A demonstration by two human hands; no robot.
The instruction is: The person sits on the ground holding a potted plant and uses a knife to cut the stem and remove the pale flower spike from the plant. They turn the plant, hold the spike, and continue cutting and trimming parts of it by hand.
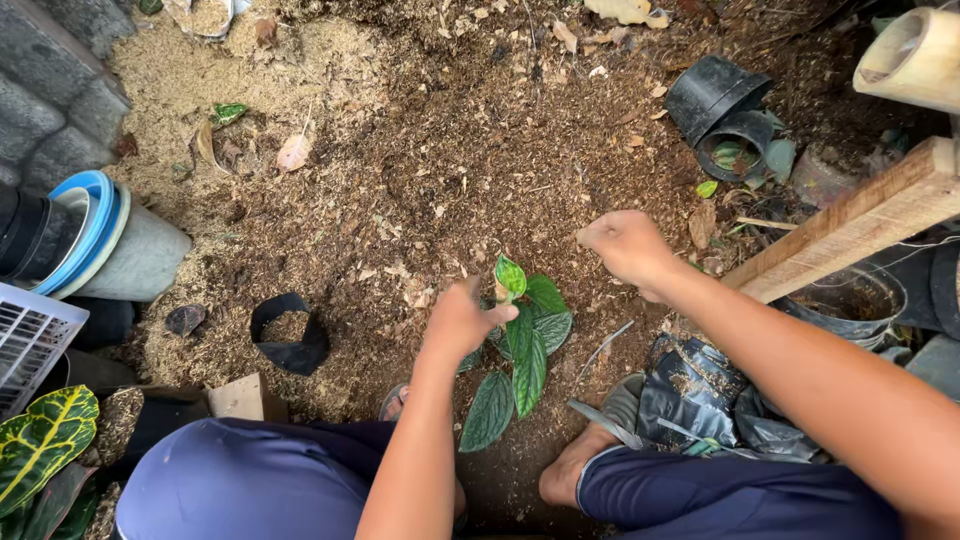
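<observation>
My left hand grips the stem of a small plant with dark green veined leaves, holding it upright over the brown soil mix. One pale new leaf pokes up just right of the fingers. My right hand hovers as a loose fist above and to the right of the plant, fingers closed; whether any soil is inside cannot be made out. My knees in dark blue cloth and a sandalled foot frame the bottom of the view.
Black plastic pots lie tipped at the upper right, a wooden beam crosses the right side. A black grow bag lies open at left, crumpled bags by my right knee. Stacked pots and a yellow-veined plant stand at left.
</observation>
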